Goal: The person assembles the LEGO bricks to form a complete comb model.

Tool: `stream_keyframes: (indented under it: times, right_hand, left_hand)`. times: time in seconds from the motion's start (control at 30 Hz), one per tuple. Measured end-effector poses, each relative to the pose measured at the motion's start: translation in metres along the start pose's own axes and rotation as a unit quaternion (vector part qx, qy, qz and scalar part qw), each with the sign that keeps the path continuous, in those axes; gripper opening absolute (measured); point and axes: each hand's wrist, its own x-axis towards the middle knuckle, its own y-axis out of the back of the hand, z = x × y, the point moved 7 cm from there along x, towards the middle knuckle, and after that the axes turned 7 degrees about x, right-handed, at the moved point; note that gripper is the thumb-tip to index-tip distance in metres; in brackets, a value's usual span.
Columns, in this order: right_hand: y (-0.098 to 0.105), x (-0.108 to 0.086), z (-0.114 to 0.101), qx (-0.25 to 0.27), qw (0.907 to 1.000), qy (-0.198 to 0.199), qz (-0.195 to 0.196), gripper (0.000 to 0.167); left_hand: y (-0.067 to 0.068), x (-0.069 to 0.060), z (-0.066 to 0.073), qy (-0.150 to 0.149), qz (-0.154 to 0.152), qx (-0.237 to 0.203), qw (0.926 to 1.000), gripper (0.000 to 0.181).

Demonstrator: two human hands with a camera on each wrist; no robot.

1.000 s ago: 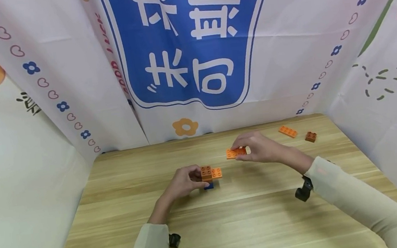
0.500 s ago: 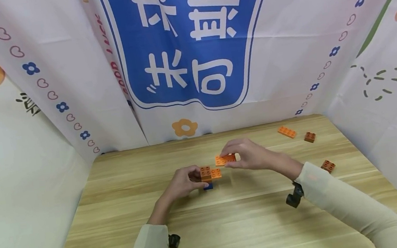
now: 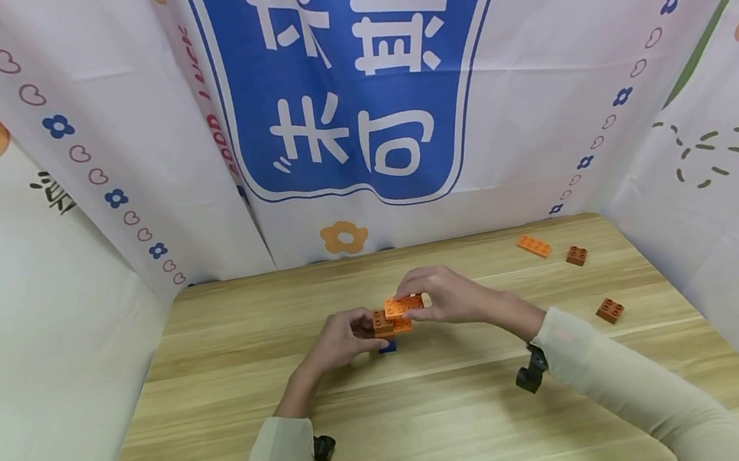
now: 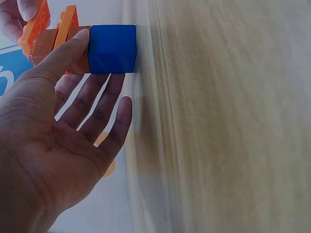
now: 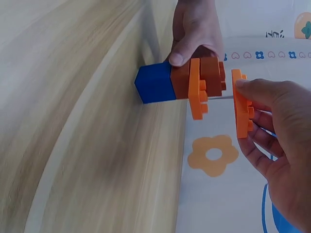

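Note:
A small tower of building bricks stands on the table: a blue brick point(image 4: 113, 49) at the bottom, a brown brick point(image 5: 180, 81) above it, then a thin orange plate point(image 5: 196, 90) that juts out to the right, and another brown brick point(image 5: 210, 76) on top. My left hand point(image 3: 337, 340) grips the tower from the left, its thumb on the lower brown brick. Between thumb and fingers, my right hand point(image 3: 443, 295) pinches a second thin orange plate point(image 5: 240, 104), studs up. In the right wrist view a small gap separates this plate from the top brown brick.
To the right on the wooden table point(image 3: 435, 422) lie a loose orange plate point(image 3: 534, 246) and two brown bricks, one farther back point(image 3: 576, 256) and one nearer point(image 3: 610, 310). A printed cloth point(image 3: 503, 137) hangs behind the table's far edge.
My right hand has moved left with the orange plate, from beside the tower to just above its top. The left hand has kept its hold on the tower.

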Motion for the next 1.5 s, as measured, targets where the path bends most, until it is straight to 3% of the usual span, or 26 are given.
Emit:
stream_keyframes:
  times: [0.57,0.9,1.2,1.5]
  right_hand:
    - [-0.015,0.010,-0.007,0.008,0.9999,0.008,-0.008,0.023]
    - [-0.021,0.016,-0.003,0.020,0.9993,-0.019,-0.024,0.023]
    - [-0.021,0.022,-0.004,0.028,0.9985,-0.045,-0.011,0.019]
    - [-0.024,0.027,-0.003,0.024,0.9955,-0.089,-0.023,0.017]
  left_hand:
    - [-0.002,-0.001,0.000,-0.008,-0.002,-0.010,0.9999,0.022]
    - [-0.001,-0.001,0.000,-0.009,-0.002,-0.013,0.9999,0.022]
    - [-0.002,0.001,0.000,-0.016,-0.008,-0.016,0.9997,0.023]
    - [0.000,-0.001,0.002,-0.010,-0.007,-0.017,0.9998,0.024]
